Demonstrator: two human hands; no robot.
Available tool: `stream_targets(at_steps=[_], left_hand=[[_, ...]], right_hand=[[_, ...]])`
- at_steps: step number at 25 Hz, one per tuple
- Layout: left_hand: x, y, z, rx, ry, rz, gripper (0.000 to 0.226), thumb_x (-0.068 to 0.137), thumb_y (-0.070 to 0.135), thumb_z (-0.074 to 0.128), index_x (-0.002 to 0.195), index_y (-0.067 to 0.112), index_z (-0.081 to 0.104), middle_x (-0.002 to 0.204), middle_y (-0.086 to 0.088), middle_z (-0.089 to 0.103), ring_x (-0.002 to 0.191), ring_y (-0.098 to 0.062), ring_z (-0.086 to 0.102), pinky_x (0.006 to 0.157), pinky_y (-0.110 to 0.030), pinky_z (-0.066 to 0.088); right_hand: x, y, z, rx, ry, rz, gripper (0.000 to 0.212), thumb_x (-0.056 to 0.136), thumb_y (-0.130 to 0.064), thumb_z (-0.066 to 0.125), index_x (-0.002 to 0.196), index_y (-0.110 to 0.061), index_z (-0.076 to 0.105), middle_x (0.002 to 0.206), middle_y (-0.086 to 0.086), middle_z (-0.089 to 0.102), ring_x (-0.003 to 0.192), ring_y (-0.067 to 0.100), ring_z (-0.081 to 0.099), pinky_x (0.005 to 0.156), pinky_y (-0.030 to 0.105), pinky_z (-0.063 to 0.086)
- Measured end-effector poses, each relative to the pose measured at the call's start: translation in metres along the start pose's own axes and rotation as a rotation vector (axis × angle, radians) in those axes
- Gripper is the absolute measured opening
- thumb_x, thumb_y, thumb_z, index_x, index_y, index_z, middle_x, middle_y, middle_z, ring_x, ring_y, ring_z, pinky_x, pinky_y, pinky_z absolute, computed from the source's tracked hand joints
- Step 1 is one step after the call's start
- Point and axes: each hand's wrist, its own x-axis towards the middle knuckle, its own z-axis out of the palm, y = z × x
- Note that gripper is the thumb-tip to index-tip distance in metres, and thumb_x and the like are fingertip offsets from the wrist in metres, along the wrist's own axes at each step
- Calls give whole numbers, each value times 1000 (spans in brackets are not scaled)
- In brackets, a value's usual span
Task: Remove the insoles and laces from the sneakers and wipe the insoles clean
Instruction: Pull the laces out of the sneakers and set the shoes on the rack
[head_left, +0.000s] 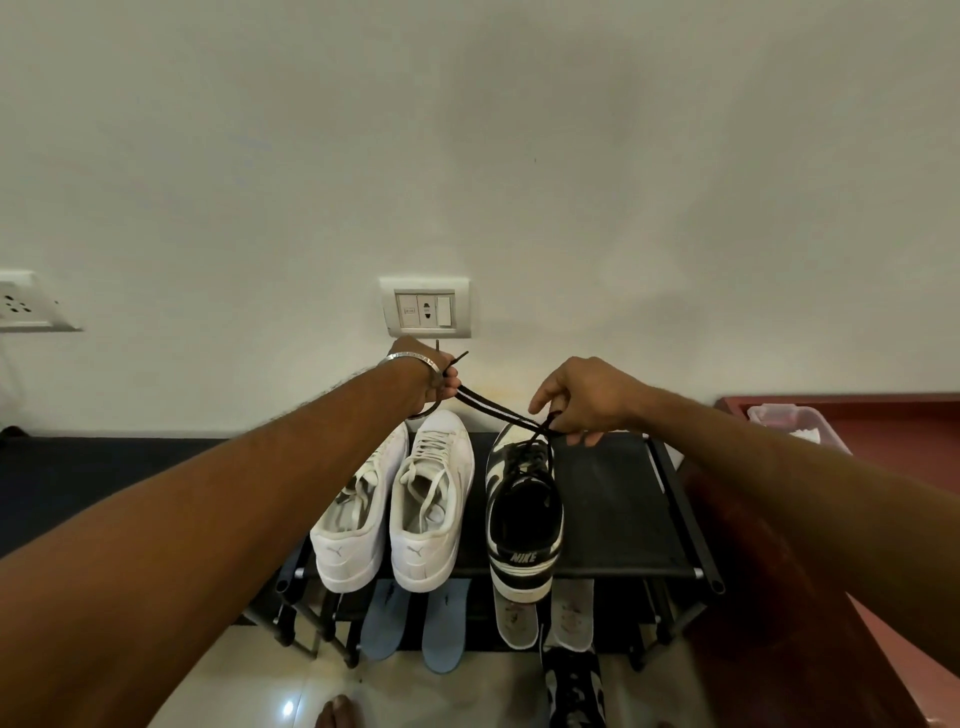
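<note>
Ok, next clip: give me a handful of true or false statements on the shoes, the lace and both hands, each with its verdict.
1. The left hand holds the black lace pulled out from the black and white sneaker. True.
2. The two white sneakers have no laces. False: both are laced.
3. The right hand pinches the lace near the sneaker's toe end. True.
4. The black and white sneaker stands on the floor. False: it stands on the rack's top shelf.
5. Insoles lie on the level below: two blue insoles and two grey insoles. True.
</note>
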Motion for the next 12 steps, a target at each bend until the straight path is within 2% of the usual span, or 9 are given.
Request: stream_targets(at_steps=[2, 5, 8, 12], left_hand=[[1, -5, 3, 16, -7, -10, 29, 104, 5, 37, 76, 6, 45, 66, -8, 44, 56, -15, 44, 46, -19, 43], [3, -10, 7, 45, 3, 0, 28, 102, 5, 41, 75, 6, 47, 65, -8, 47, 56, -16, 48, 37, -17, 45], [6, -15, 12, 74, 9, 7, 25, 101, 5, 43, 77, 4, 49, 67, -9, 49, 57, -17, 52, 37, -18, 46], [8, -19, 19, 94, 18, 27, 13, 98, 2, 47, 96, -2, 58, 70, -10, 54, 58, -18, 59, 45, -21, 52]], right_hand=[[1, 3, 0, 16, 48, 3, 27, 85, 6, 65, 102, -13, 73, 88, 9, 73, 66, 16, 73, 57, 24, 59], [5, 5, 3, -33, 120, 10, 26, 84, 10, 60, 85, -9, 78, 80, 7, 74, 68, 19, 73, 61, 20, 58], [7, 6, 9, -62, 204, -38, 31, 81, 10, 55, 78, -10, 79, 78, 4, 75, 73, 16, 72, 65, 17, 55], [7, 9, 13, 2, 243, -169, 34, 78, 13, 58, 80, -14, 79, 88, 0, 76, 82, 8, 68, 79, 22, 54]])
